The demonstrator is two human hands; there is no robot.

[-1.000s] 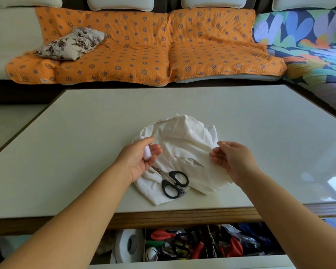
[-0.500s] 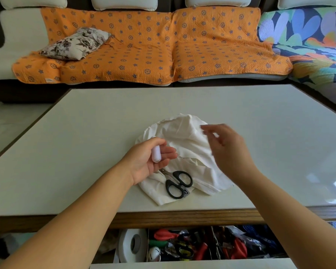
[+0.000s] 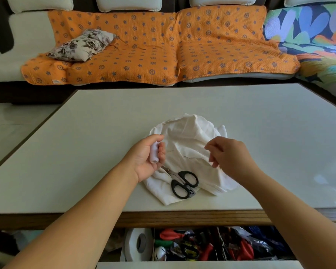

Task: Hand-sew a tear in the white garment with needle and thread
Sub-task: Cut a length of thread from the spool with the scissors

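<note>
A crumpled white garment [image 3: 188, 133] lies on the table [image 3: 81, 152] near its front edge. A slit in the cloth shows near its middle. Black-handled scissors [image 3: 183, 184] rest on the garment's near part. My left hand [image 3: 142, 162] holds a small white thread spool [image 3: 154, 154] upright at the garment's left edge. My right hand [image 3: 229, 154] hovers over the garment's right side, fingers curled and fingertips pinched together, pointing toward the spool. The thread itself is too fine to make out. No needle is visible.
Below the table's wooden front edge an open drawer [image 3: 202, 246] holds several tools and a white tape roll [image 3: 139, 244]. A sofa with an orange cover [image 3: 163, 47] and a flowered cushion [image 3: 81, 45] stands behind the table.
My right hand went from the garment's right edge up toward the spool, then drew back to the right. My left hand turned the spool slightly while staying in place.
</note>
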